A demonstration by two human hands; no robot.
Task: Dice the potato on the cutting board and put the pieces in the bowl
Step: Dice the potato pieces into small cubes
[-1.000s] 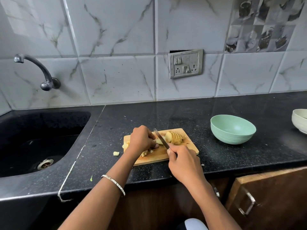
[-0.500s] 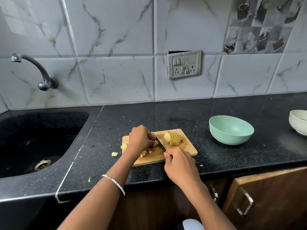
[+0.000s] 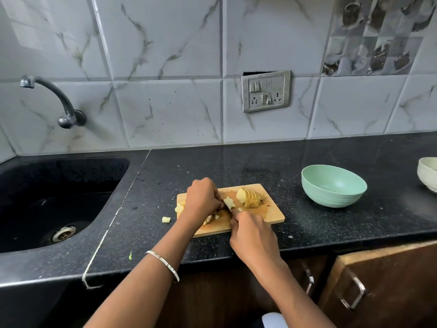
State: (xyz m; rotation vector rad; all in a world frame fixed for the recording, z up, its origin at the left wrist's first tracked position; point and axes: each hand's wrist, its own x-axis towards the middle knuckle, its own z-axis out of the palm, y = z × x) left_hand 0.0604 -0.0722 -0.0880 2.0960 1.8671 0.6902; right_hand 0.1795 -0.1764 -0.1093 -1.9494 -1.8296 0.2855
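A black sink point(image 3: 59, 197) fills the left, its drain point(image 3: 63, 233) at the near side and a metal tap point(image 3: 59, 102) on the tiled wall above; the black counter point(image 3: 212, 166) runs off to the right. A stray cube point(image 3: 166, 219) of potato lies on the counter just left of the cutting board point(image 3: 272, 215). The left hand point(image 3: 203, 200), with a bangle point(image 3: 163, 263) on its forearm, sits knuckles-up on the board's left half; its fingers curl down onto the potato pieces point(image 3: 229, 201), and more cut bits show under its palm and at the board's left edge. The knife point(image 3: 227, 206) shows only as a short length of blade between the two hands, close against the left fingertips; the right hand point(image 3: 253, 237) is closed in a fist round the handle, which it hides. Behind the blade, on the board's far right part, rests the sliced potato half point(image 3: 249, 197), its slices together. A switch plate point(image 3: 266, 91) hangs on the wall above. The green bowl point(image 3: 333, 185) stands well apart to the right of the board, with no potato visible in it; a white bowl point(image 3: 428, 174) is cut off by the right edge; a wooden cabinet door point(image 3: 390, 280) hangs below.
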